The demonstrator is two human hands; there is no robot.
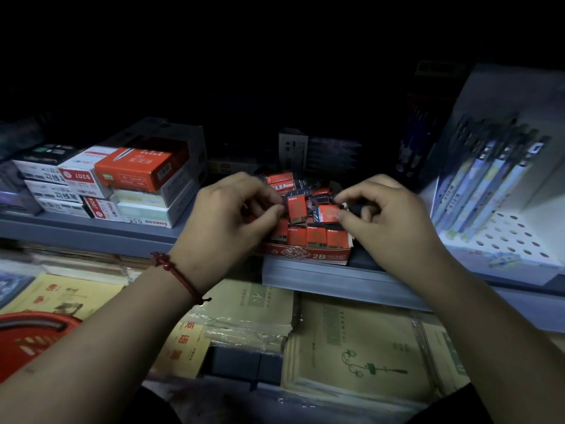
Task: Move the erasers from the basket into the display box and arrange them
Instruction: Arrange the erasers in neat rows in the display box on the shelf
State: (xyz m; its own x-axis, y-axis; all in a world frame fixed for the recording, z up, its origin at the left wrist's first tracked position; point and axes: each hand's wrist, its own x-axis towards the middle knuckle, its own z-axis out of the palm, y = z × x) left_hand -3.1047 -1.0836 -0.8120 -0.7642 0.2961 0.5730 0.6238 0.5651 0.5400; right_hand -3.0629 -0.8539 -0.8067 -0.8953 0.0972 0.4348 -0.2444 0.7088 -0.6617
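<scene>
Left hand (226, 215) pinching upright eraser (297, 209), right hand (386, 215) pinching second eraser (326, 214)

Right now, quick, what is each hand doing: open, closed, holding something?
Left hand: pinches an upright red eraser above the display box.
Right hand: pinches a second eraser beside it.

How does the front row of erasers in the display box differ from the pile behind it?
The front row stands upright, side by side, red faces forward; the pile behind lies jumbled at mixed angles, some showing dark sides. Both are red-and-black erasers in the same display box.
</scene>
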